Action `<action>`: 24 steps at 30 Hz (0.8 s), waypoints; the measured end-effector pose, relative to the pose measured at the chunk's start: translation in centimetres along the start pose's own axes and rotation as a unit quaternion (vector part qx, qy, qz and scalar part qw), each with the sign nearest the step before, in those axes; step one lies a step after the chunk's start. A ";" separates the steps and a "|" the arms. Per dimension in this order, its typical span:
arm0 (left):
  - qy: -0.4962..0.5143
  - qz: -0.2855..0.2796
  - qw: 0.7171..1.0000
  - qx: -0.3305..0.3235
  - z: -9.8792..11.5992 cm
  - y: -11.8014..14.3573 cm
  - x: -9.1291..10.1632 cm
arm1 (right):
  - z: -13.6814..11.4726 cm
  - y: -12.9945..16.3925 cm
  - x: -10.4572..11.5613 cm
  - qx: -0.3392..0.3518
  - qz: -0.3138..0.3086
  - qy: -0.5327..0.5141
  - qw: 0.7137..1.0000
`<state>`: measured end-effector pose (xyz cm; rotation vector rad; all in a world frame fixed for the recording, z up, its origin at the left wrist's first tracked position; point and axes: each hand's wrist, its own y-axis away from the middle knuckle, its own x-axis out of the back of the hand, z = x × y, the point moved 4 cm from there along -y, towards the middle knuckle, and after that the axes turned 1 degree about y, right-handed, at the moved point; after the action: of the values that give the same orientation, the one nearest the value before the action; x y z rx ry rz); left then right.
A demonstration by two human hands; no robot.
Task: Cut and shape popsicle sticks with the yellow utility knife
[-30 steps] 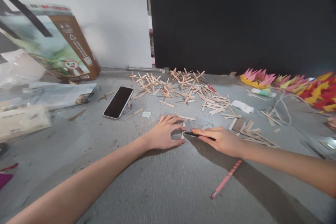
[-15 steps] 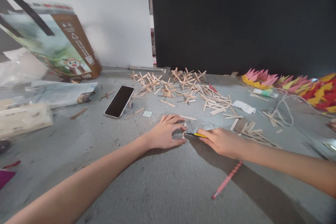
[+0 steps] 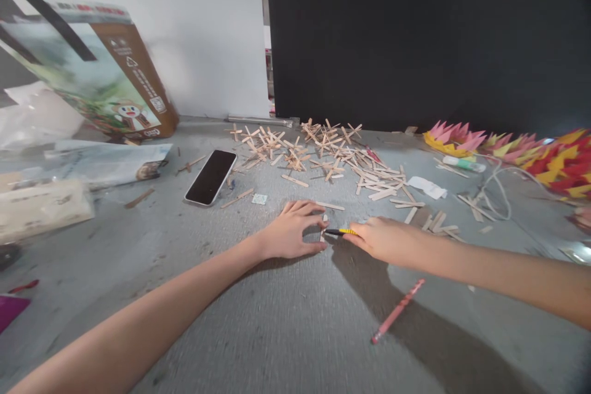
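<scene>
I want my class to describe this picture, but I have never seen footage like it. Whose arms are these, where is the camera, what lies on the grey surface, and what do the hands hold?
There is no machine here. The camera sits on a person's head and looks forward and down, so both arms are that person's own. The left hand pins a small wooden stick flat on the grey surface. The right hand grips a slim yellow and black tool, its tip at the stick; it looks like a craft knife, though I cannot be sure. Beyond the hands lies a pile of wooden sticks, many joined as crosses. A phone lies face up to the left, a pink pencil near the right arm, a printed box far left and paper flowers far right.
</scene>
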<state>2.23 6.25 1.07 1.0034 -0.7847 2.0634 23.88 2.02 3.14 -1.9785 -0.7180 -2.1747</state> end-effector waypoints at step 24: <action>-0.025 -0.003 0.999 -0.019 0.1 0.0 0.1 | -2.2 1.0 0.6 -0.019 0.003 0.067 0.998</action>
<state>2.26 6.21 1.23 1.0398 -0.8420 2.0166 22.22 0.32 3.89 -1.8280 -0.6542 -2.3069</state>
